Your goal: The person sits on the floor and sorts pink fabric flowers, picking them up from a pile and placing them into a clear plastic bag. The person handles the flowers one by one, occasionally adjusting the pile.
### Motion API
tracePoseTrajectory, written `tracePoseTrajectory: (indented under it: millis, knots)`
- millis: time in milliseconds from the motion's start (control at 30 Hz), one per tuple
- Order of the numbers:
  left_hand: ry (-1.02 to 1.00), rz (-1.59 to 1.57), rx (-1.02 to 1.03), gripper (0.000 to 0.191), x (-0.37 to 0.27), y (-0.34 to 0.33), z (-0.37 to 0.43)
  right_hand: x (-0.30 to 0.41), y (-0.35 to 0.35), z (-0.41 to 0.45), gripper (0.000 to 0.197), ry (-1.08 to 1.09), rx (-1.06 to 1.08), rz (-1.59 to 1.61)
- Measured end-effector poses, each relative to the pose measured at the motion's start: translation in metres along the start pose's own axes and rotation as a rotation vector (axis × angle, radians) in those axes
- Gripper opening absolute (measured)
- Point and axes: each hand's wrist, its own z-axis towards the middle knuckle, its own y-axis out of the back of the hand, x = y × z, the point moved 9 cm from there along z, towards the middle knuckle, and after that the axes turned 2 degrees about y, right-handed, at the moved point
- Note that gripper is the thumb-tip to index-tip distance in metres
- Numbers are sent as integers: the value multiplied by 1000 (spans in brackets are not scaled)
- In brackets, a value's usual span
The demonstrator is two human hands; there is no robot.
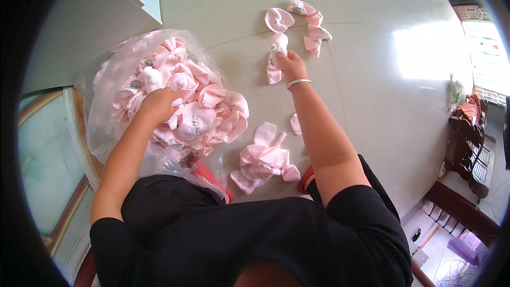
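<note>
A clear plastic bag (pixel 95 127) lies wide at its mouth at the left, full of pink plush fabric pieces (pixel 197 121), several with grey patches. My left hand (pixel 159 105) rests in this pile, its fingertips partly hidden among the pieces, so its grip is unclear. Out over the floor, my right hand (pixel 292 65) grips a pale pink plush piece (pixel 279 43) that shows a small dark marking. Just beyond it lies a rounded pink piece (pixel 279 20); another pink piece (pixel 274 75) sits beside my right fingers, partly covered.
A curved row of pink pieces (pixel 318 32) lies farther out on the tiled floor (pixel 370 75). Between my feet in red footwear is a small pink heap (pixel 265 163). A pale cabinet (pixel 91 20) borders the bag. Dark wooden furniture (pixel 464 163) stands at the right.
</note>
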Motion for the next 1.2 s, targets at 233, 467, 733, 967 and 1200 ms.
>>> tracePoseTrajectory:
  millis: [233,467,733,967,1200]
  knots:
    - [80,-48,160,35,14,-12,1,59,-41,-67,35,-175,368,977]
    - [76,-75,150,34,10,-8,2,58,-38,-79,39,-175,422,1026]
    - [68,-46,110,35,9,0,-1,67,-38,-94,43,-108,485,983]
    - [63,-43,119,40,8,1,-2,59,-37,-96,49,-126,459,920]
    - [60,-46,127,42,13,-6,0,30,-31,-100,40,-222,423,729]
